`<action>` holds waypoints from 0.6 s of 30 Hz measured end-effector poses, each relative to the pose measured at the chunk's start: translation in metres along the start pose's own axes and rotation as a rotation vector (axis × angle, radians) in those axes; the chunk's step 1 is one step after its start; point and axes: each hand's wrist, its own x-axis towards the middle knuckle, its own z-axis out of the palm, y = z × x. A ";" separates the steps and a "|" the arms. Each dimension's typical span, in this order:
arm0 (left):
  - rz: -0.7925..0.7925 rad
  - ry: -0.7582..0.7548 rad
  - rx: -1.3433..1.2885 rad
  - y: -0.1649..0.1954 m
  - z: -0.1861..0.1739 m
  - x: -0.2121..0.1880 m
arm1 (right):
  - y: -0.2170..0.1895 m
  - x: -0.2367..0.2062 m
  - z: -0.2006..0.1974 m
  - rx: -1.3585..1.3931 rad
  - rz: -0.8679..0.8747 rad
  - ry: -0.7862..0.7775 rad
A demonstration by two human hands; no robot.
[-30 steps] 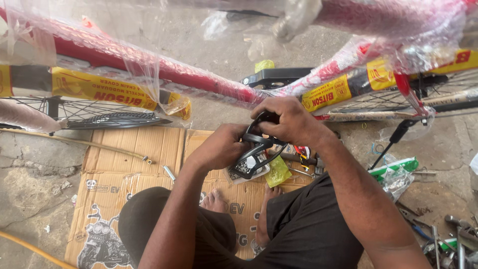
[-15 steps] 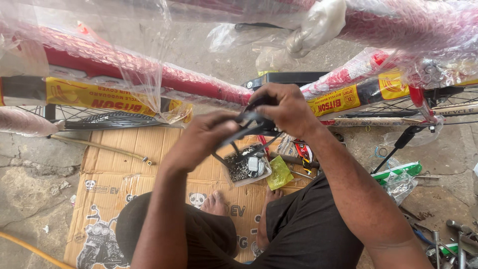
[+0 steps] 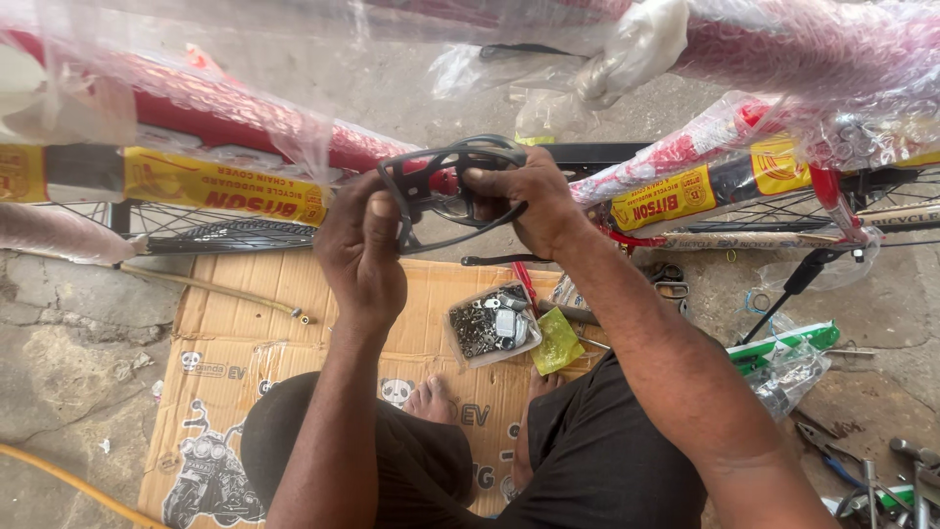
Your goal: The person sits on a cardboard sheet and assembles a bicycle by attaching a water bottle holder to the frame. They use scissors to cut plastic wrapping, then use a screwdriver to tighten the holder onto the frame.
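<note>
1. Holding a black plastic frame part [image 3: 446, 191] up against the wrapped red bicycle frame [image 3: 245, 127].
2. Left hand [image 3: 360, 250] pinches its left edge; right hand [image 3: 524, 201] grips its right side, fingers curled.
3. Below on the cardboard [image 3: 245, 323]: a clear tray of small hardware [image 3: 493, 323].

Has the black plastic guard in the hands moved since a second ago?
Yes. The black plastic guard has risen from above the small parts box to the red bicycle frame, held by the left hand and right hand.
</note>
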 end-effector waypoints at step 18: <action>0.088 0.151 0.389 0.006 0.001 0.001 | 0.003 0.003 0.022 -0.053 0.017 0.108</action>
